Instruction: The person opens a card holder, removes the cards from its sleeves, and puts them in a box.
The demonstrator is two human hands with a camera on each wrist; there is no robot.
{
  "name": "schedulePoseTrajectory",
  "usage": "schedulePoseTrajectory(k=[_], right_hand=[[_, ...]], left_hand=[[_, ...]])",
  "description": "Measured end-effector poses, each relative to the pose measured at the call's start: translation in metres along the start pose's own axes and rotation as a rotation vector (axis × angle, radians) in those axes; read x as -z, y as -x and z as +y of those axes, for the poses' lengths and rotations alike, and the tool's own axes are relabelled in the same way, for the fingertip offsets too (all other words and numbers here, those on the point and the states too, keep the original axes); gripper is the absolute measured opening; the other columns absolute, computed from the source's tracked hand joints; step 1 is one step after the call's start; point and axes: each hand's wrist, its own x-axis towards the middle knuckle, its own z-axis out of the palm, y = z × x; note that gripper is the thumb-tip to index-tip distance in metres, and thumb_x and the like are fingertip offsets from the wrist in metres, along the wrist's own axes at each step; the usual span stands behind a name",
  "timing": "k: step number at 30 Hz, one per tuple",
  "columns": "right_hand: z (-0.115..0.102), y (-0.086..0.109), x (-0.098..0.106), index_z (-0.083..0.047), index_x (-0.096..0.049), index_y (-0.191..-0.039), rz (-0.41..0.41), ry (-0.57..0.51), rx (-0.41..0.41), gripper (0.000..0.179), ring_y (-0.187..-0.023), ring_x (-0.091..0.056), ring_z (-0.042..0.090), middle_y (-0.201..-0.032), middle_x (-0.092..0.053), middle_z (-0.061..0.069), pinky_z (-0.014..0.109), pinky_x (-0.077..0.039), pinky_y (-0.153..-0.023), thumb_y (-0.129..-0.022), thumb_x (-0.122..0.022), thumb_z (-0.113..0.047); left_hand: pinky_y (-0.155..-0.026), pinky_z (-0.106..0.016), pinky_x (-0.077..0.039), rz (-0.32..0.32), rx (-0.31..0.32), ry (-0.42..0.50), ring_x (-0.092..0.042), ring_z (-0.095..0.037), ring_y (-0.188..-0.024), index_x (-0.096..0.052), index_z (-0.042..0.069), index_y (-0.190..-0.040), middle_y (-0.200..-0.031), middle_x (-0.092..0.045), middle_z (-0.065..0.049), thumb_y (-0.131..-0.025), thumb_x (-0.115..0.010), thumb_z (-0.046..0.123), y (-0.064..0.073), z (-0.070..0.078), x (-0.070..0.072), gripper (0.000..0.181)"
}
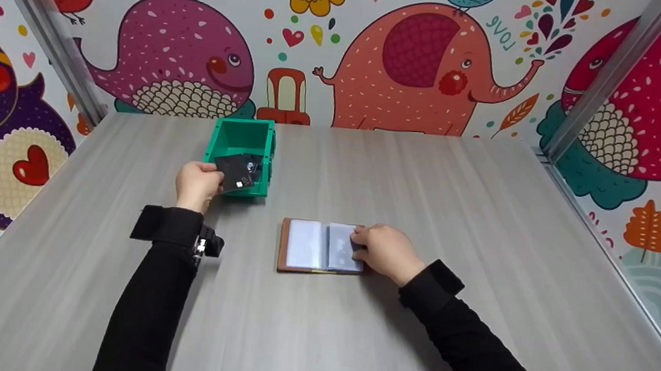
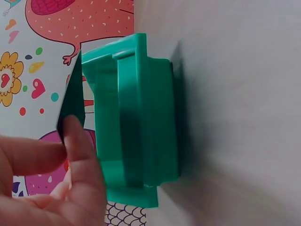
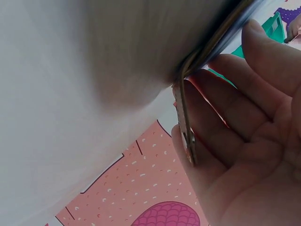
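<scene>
My left hand [image 1: 198,185] pinches a black card [image 1: 234,172] between thumb and fingers, over the near side of a green plastic bin [image 1: 243,136]. In the left wrist view the card [image 2: 74,96] appears nearly edge-on, tilted beside the bin's rim [image 2: 141,61]. A brown card holder [image 1: 283,244] lies spread on the table with clear sleeves [image 1: 304,243] showing. At its right edge, my right hand [image 1: 387,253] holds the sleeves and cover. The right wrist view shows a narrow strap [image 3: 184,117] with a metal snap against the fingers [image 3: 207,122].
The wood-grain table [image 1: 315,341] carries the bin at back left and the card holder near the middle. Cartoon-printed panels [image 1: 302,43] stand at the back and both sides, with metal posts [image 1: 610,79] at the corners.
</scene>
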Motion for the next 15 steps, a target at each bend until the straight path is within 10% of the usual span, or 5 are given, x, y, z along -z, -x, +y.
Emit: schedulePoseTrajectory(k=[15], right_hand=[[0.000, -0.001, 0.000, -0.004, -0.076, -0.109, -0.008, 0.005, 0.003, 0.030, -0.097, -0.067, 0.033, -0.117, -0.069, 0.014, 0.045, -0.053, -0.079, -0.081, -0.080, -0.012]], left_hand=[[-0.093, -0.039, -0.047, 0.166, -0.019, -0.031, -0.060, -0.033, -0.108, -0.060, -0.008, -0.127, -0.119, -0.064, -0.023, -0.095, -0.050, 0.005, -0.006, 0.004, -0.017, 0.036]])
